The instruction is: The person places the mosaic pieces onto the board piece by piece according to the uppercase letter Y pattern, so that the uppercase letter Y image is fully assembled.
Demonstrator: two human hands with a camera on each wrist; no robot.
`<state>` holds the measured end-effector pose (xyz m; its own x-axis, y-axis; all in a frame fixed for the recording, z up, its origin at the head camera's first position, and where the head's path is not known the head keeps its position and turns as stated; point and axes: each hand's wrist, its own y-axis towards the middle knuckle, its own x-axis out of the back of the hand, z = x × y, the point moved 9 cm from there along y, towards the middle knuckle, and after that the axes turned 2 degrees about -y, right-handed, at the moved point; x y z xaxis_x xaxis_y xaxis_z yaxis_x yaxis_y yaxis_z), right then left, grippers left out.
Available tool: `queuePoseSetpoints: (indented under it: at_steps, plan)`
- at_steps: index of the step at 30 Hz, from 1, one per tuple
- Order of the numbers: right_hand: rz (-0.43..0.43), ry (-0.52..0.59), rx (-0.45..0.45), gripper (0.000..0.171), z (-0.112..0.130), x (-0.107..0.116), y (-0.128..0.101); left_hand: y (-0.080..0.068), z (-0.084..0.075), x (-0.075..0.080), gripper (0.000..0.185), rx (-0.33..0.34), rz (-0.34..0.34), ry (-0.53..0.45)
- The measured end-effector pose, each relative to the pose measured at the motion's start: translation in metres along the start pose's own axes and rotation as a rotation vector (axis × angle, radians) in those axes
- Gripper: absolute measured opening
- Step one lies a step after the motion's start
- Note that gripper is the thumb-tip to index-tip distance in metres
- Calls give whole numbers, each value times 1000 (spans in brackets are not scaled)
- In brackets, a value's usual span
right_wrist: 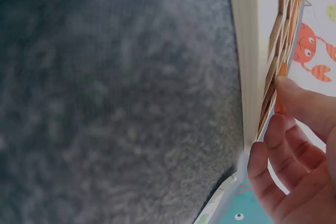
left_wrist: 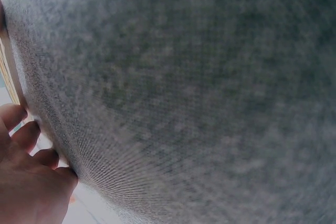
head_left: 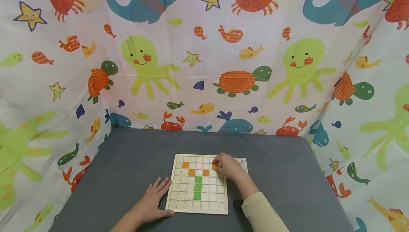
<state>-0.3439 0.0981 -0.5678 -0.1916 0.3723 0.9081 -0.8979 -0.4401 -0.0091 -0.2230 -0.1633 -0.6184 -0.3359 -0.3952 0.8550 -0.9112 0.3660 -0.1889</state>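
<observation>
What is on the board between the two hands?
In the head view, three green tiles in a column on the wooden board lie between the left hand and right hand.

A pale wooden grid board [head_left: 179,203] lies flat on the grey table. Three green square tiles [head_left: 197,188] fill a vertical column near its centre. At 12 o'clock from them sit orange tiles [head_left: 191,171] in a shallow V. The orange tile [head_left: 214,166] at the V's 2 o'clock end is partly covered by fingertips.
</observation>
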Motion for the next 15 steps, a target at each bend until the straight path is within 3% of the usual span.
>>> queuePoseSetpoints:
  at_steps: [15]
  plan:
    - [-17,-50,0,25,9,-4,5,0,0,0,115,13,7,32]
